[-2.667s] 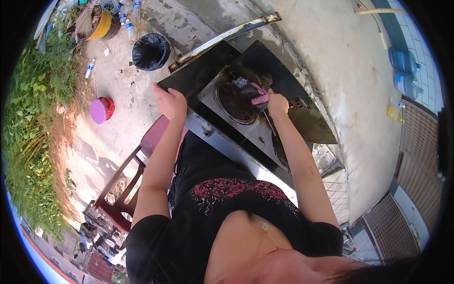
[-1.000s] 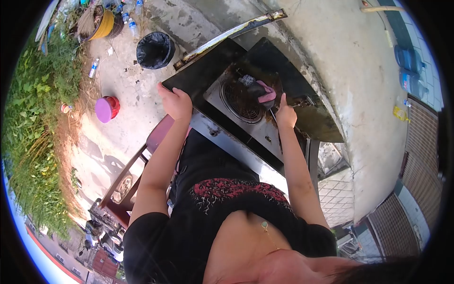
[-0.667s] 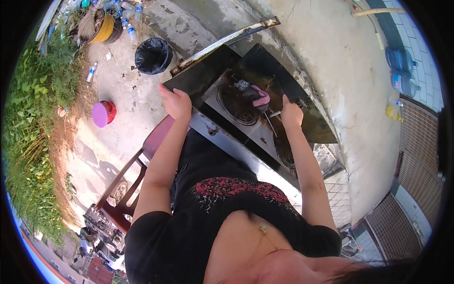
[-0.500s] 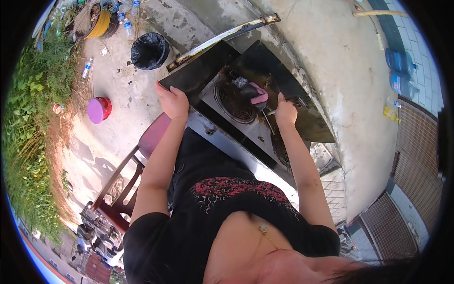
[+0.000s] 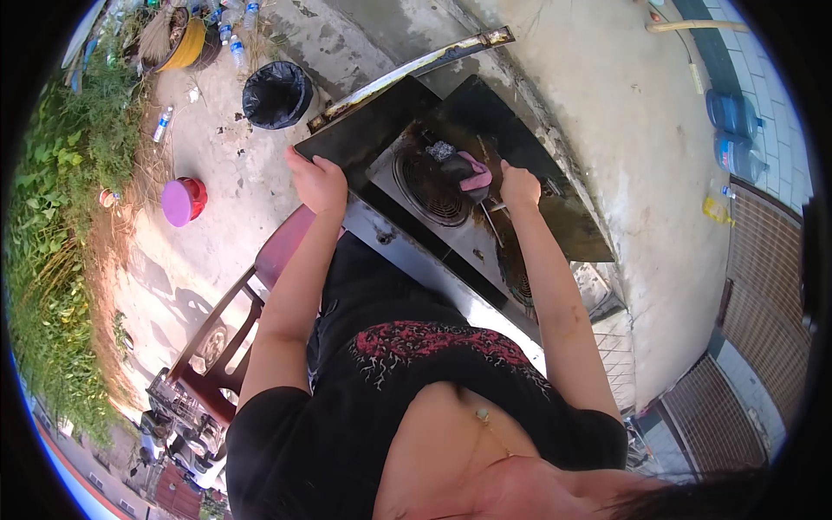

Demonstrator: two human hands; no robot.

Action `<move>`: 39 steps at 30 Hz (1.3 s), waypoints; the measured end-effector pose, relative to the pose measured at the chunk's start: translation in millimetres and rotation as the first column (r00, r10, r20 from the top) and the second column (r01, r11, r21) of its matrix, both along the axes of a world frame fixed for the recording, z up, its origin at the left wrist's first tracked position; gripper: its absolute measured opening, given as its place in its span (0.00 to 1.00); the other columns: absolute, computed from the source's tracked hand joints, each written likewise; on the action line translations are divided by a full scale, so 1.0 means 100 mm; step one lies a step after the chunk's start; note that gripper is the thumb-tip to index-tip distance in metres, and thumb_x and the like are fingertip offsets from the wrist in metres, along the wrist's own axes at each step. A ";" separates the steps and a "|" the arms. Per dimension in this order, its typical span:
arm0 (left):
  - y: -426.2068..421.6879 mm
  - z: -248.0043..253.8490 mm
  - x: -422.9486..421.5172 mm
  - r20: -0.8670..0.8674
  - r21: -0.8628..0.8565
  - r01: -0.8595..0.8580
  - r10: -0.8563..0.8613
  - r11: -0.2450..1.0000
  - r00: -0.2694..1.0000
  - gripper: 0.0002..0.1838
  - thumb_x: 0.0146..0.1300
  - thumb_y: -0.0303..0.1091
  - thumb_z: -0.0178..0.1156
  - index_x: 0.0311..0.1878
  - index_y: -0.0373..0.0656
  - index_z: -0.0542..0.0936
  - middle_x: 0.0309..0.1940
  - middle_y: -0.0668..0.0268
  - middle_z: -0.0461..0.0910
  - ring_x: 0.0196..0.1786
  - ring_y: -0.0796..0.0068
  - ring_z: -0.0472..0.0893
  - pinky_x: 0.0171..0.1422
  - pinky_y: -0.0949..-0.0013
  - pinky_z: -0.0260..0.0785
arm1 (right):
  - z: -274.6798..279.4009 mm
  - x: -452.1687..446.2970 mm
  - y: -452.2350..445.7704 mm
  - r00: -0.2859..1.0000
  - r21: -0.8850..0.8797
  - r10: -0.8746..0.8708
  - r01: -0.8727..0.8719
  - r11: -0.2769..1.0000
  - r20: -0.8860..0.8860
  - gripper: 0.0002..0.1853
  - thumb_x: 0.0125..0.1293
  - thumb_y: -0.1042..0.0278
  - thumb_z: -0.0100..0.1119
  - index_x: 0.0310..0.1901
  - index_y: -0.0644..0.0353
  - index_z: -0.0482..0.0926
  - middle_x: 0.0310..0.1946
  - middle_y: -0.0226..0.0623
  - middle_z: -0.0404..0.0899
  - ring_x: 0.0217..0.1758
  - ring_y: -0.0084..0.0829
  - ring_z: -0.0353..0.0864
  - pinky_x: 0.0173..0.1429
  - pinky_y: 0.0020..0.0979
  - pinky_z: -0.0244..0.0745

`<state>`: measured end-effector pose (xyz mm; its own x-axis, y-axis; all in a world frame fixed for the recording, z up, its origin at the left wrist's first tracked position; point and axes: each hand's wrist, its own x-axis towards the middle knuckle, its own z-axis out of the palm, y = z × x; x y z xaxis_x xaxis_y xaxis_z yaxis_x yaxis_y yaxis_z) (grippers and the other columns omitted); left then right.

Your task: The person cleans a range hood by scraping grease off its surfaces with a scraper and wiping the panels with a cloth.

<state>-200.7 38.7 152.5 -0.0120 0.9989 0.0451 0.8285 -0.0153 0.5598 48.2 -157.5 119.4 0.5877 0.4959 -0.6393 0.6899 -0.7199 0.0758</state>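
My left hand (image 5: pixel 319 184) grips the left corner of a black panel (image 5: pixel 368 130), thumb on top and the other fingers partly hidden at its edge. The panel belongs to a greasy metal appliance with a round vent grille (image 5: pixel 429 191). Over the appliance's right part, my right hand (image 5: pixel 520 188) is closed round a thin tool (image 5: pixel 488 154), its narrow end against the brown-stained surface. A pink and dark cloth or glove (image 5: pixel 474 172) lies just left of that hand, beside a silvery scouring pad (image 5: pixel 440 151). Below the cloth a thin rod (image 5: pixel 492 224) rests on the appliance.
A black-lined bin (image 5: pixel 277 94) stands at the upper left, with a purple-topped red stool (image 5: pixel 185 201) below it. A rusty metal strip (image 5: pixel 412 71) lies behind the appliance. A wooden chair (image 5: pixel 217 347) is at left, and large blue bottles (image 5: pixel 737 134) stand at far right.
The right hand has let go of its place by the pink cloth, shifted right with the thin tool, then come slightly back left. The left hand keeps its hold on the panel.
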 end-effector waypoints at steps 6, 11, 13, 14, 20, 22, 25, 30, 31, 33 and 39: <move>0.04 0.05 0.00 0.058 -0.041 -0.016 0.018 0.999 0.998 0.27 0.55 0.29 0.48 0.59 0.36 0.56 0.52 0.46 0.69 0.44 0.47 0.74 0.48 0.56 0.66 | 0.40 -0.16 -0.12 0.993 0.027 -0.028 0.025 0.999 0.113 0.16 0.63 0.69 0.39 0.52 0.53 0.68 0.35 0.49 0.77 0.39 0.45 0.79 0.40 0.40 0.75; 0.00 0.04 0.00 0.052 -0.065 -0.016 0.019 0.998 0.998 0.26 0.55 0.28 0.48 0.59 0.36 0.57 0.49 0.47 0.71 0.44 0.48 0.74 0.47 0.56 0.66 | 0.21 -0.19 0.06 0.986 0.013 -0.079 0.078 0.997 0.147 0.15 0.65 0.67 0.37 0.50 0.60 0.69 0.34 0.51 0.77 0.37 0.47 0.79 0.39 0.42 0.75; 0.01 0.05 -0.01 0.081 -0.082 -0.022 0.028 0.996 0.996 0.26 0.55 0.28 0.48 0.58 0.35 0.57 0.47 0.47 0.73 0.46 0.49 0.74 0.48 0.56 0.66 | 0.09 -0.24 0.15 0.986 0.026 -0.076 0.073 0.997 0.147 0.15 0.65 0.67 0.38 0.50 0.60 0.69 0.34 0.51 0.77 0.37 0.46 0.79 0.37 0.40 0.76; 0.00 0.04 -0.02 0.071 -0.062 -0.016 0.020 0.998 0.997 0.26 0.55 0.28 0.48 0.58 0.35 0.58 0.47 0.47 0.73 0.46 0.49 0.74 0.48 0.56 0.66 | 0.06 -0.28 0.14 0.986 0.023 -0.081 0.078 0.997 0.146 0.15 0.65 0.66 0.38 0.50 0.59 0.69 0.34 0.52 0.76 0.36 0.46 0.80 0.36 0.39 0.77; -0.01 0.01 -0.05 0.048 -0.054 0.018 -0.015 0.998 0.999 0.27 0.55 0.28 0.48 0.59 0.34 0.56 0.50 0.46 0.70 0.43 0.47 0.75 0.47 0.55 0.66 | -0.06 -0.12 0.19 0.998 0.000 0.024 -0.024 1.000 0.053 0.15 0.65 0.66 0.37 0.46 0.62 0.71 0.33 0.49 0.78 0.38 0.46 0.79 0.39 0.40 0.76; 0.02 0.01 -0.04 0.063 -0.007 0.025 -0.024 1.000 0.998 0.26 0.55 0.28 0.48 0.59 0.34 0.56 0.50 0.46 0.70 0.43 0.47 0.75 0.46 0.55 0.67 | -0.05 -0.05 0.26 0.996 0.016 0.082 -0.082 0.996 0.028 0.15 0.65 0.66 0.37 0.46 0.62 0.71 0.32 0.49 0.78 0.38 0.46 0.79 0.40 0.41 0.75; 0.01 0.04 -0.03 0.086 -0.026 0.009 -0.007 1.000 0.996 0.26 0.55 0.28 0.47 0.58 0.34 0.56 0.50 0.46 0.71 0.42 0.47 0.75 0.45 0.55 0.67 | -0.01 -0.21 0.11 0.991 0.004 0.127 -0.127 0.992 0.046 0.14 0.63 0.69 0.39 0.49 0.57 0.71 0.31 0.50 0.78 0.36 0.47 0.79 0.39 0.41 0.75; 0.01 0.11 -0.02 0.064 -0.149 -0.006 0.015 0.989 0.998 0.26 0.56 0.28 0.47 0.59 0.35 0.56 0.49 0.47 0.72 0.40 0.48 0.75 0.43 0.55 0.67 | 0.34 -0.21 -0.02 0.989 -0.059 0.059 -0.051 0.997 0.136 0.20 0.61 0.71 0.43 0.57 0.54 0.65 0.34 0.52 0.76 0.35 0.44 0.80 0.35 0.38 0.77; 0.02 0.12 -0.01 0.062 -0.171 -0.009 0.020 0.985 0.998 0.27 0.56 0.29 0.47 0.59 0.35 0.56 0.49 0.47 0.72 0.40 0.48 0.76 0.43 0.55 0.67 | 0.26 -0.22 -0.03 0.988 -0.051 0.051 -0.044 0.998 0.145 0.21 0.61 0.71 0.43 0.57 0.53 0.65 0.34 0.52 0.75 0.35 0.44 0.80 0.34 0.37 0.77; 0.02 0.04 -0.03 0.082 -0.095 0.006 0.002 0.995 0.997 0.27 0.56 0.29 0.47 0.59 0.35 0.56 0.49 0.47 0.72 0.40 0.48 0.76 0.43 0.56 0.67 | 0.24 -0.29 0.07 0.987 -0.072 0.008 0.004 0.997 0.160 0.21 0.62 0.71 0.40 0.58 0.55 0.63 0.33 0.51 0.77 0.36 0.45 0.80 0.37 0.39 0.76; 0.01 -0.02 -0.04 0.108 -0.014 0.007 -0.006 1.000 0.994 0.25 0.56 0.28 0.48 0.58 0.34 0.58 0.45 0.47 0.74 0.43 0.51 0.76 0.47 0.59 0.67 | -0.04 -0.34 0.00 0.988 -0.056 -0.017 0.026 0.998 0.152 0.21 0.63 0.70 0.39 0.59 0.54 0.62 0.35 0.52 0.76 0.35 0.43 0.80 0.36 0.37 0.77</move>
<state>-204.6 40.0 150.4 -0.0094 0.9995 0.0292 0.7629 -0.0118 0.6464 14.5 -157.2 115.1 0.6897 0.4471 -0.5696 0.6520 -0.7256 0.2199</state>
